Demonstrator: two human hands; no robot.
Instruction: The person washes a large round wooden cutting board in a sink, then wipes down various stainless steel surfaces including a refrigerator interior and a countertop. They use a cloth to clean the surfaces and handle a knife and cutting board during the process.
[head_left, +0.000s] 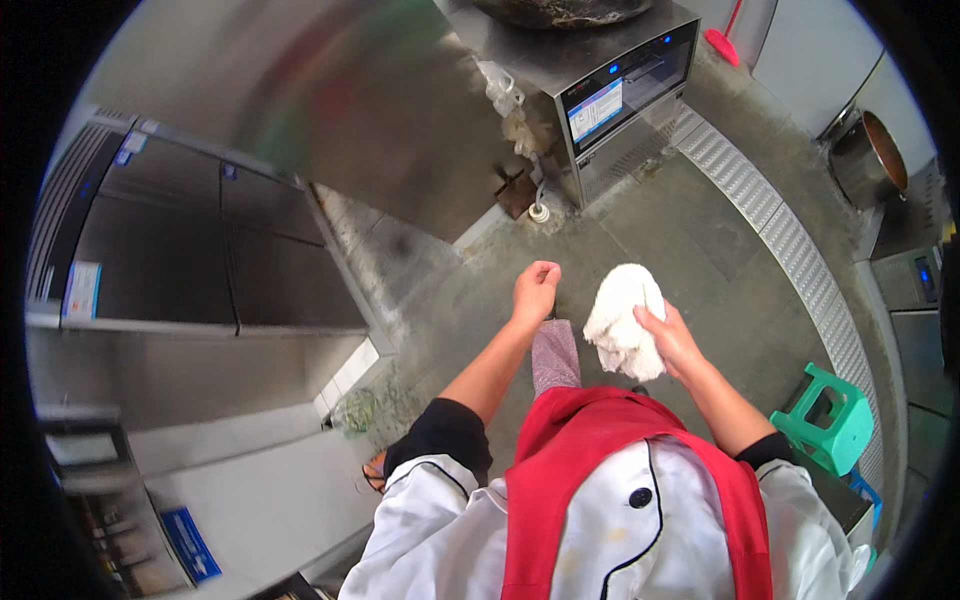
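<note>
A crumpled white cloth, likely a towel, hangs bunched in my right hand. The thumb presses on its near side while the other fingers are mostly hidden behind it. To the left, my left hand is held out with its fingers curled in and nothing seen in it. A gap separates that hand from the cloth. Both hands are in front of my red apron, above the grey floor.
A steel cooking unit with lit displays stands ahead. A steel drain grate curves along the right, near a green plastic stool and a large metal pot. Steel cabinets line the left. A pink broom is far right.
</note>
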